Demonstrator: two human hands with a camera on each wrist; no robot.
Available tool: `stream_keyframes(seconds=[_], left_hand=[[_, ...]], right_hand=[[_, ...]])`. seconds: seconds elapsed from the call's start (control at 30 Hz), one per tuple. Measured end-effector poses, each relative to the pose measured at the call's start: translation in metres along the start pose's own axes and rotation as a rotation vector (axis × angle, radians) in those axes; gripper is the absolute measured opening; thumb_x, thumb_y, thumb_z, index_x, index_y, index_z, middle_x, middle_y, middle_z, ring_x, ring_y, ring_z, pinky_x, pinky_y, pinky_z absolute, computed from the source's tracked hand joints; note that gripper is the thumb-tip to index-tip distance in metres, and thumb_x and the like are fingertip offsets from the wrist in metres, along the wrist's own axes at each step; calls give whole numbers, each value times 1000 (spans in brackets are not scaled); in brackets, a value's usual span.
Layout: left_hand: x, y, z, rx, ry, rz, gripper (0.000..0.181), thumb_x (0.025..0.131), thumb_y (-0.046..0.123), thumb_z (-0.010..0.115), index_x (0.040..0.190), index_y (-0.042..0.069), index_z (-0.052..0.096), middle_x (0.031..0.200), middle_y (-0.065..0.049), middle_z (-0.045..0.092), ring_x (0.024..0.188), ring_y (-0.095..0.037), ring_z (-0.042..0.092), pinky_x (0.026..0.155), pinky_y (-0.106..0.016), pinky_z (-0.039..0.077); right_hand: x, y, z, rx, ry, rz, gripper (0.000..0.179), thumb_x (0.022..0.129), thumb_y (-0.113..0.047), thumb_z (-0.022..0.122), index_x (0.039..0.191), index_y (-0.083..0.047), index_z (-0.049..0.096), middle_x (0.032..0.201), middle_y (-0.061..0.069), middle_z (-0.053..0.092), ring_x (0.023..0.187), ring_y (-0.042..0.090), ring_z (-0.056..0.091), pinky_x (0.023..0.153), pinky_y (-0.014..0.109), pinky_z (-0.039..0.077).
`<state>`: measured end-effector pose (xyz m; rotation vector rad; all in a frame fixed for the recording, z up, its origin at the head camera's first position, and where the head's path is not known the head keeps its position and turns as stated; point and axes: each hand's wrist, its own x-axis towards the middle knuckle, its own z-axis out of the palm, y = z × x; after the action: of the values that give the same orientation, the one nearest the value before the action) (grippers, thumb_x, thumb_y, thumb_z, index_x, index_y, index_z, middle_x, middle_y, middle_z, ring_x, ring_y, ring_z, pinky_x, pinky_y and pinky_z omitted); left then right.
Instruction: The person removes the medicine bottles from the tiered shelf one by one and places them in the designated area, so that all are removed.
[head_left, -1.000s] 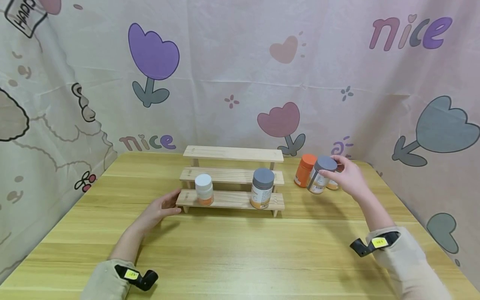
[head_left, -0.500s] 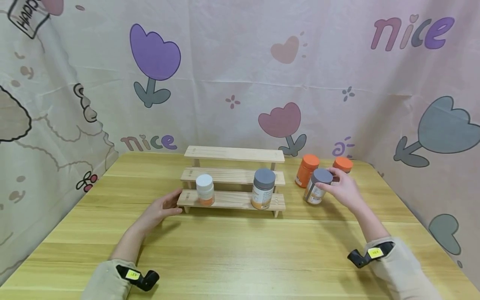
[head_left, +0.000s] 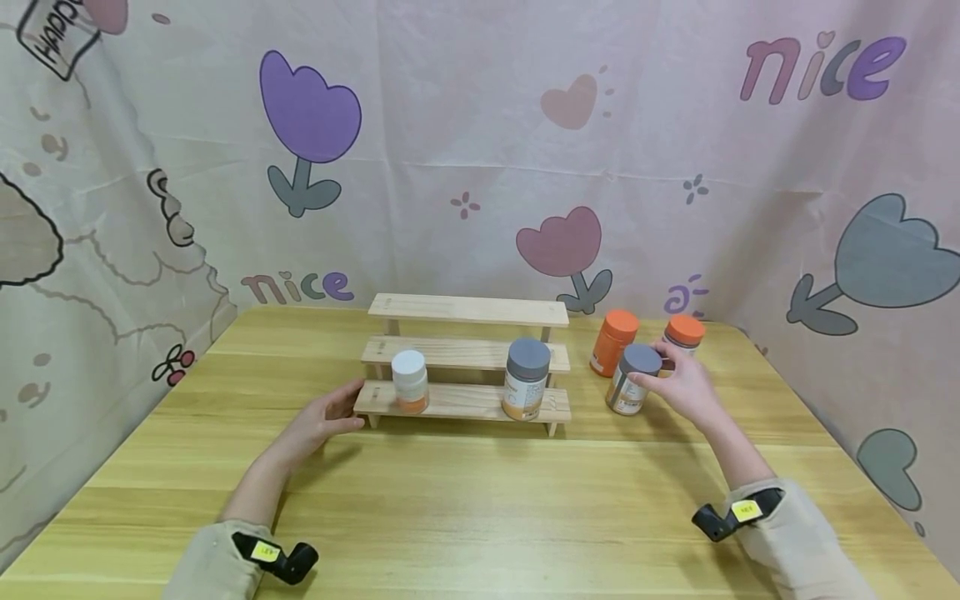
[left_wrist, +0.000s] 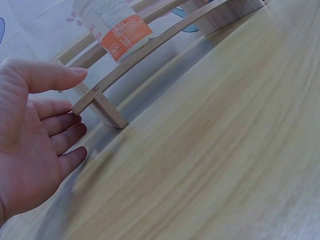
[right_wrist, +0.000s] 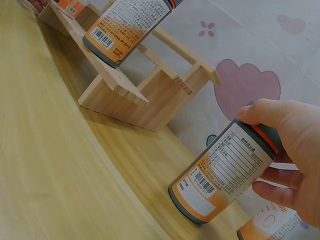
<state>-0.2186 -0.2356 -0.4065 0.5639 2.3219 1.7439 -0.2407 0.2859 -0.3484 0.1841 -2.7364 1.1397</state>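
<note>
My right hand (head_left: 690, 390) grips a supplement bottle (right_wrist: 222, 172) with a grey lid and a white and orange label, thumb and fingers around its top. It is at the table's right; whether its base touches the table I cannot tell. My left hand (head_left: 318, 423) is at the left end of the wooden three-step shelf (head_left: 468, 310), loosely bent fingertips at the lowest step's end. That step bears a white-capped bottle (head_left: 410, 382) on the left and another grey-lidded bottle (head_left: 525, 379) on the right.
Behind the held bottle stand an orange bottle (head_left: 613, 343) and, partly hidden by my right hand, an orange-capped bottle (head_left: 684, 332). A printed cloth (head_left: 450, 108) hangs behind the wooden table (head_left: 480, 517).
My right hand has brought the grey-lidded bottle toward me and lower, away from the orange-capped bottles, slowing in the last half second. My left hand stays in place.
</note>
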Motion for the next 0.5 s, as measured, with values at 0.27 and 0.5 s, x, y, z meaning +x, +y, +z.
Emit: stream_keyframes(seconds=[0.27, 0.5], left_hand=[[0, 0, 1, 8, 2, 3, 71, 90, 7, 55, 143, -13, 11, 147, -32, 13, 133, -47, 17, 104, -51, 18], [0, 0, 1, -1, 3, 1, 71, 90, 7, 54, 143, -13, 10, 146, -33, 13, 132, -47, 17, 104, -53, 18]], right_hand=[[1, 2, -2, 13, -37, 11, 66, 84, -29, 67, 132, 8, 39, 127, 32, 45, 112, 46, 46, 90, 56, 41], [0, -1, -10, 85, -64, 15, 73, 87, -30, 65, 138, 9, 30, 131, 32, 40, 118, 47, 41, 94, 57, 38]])
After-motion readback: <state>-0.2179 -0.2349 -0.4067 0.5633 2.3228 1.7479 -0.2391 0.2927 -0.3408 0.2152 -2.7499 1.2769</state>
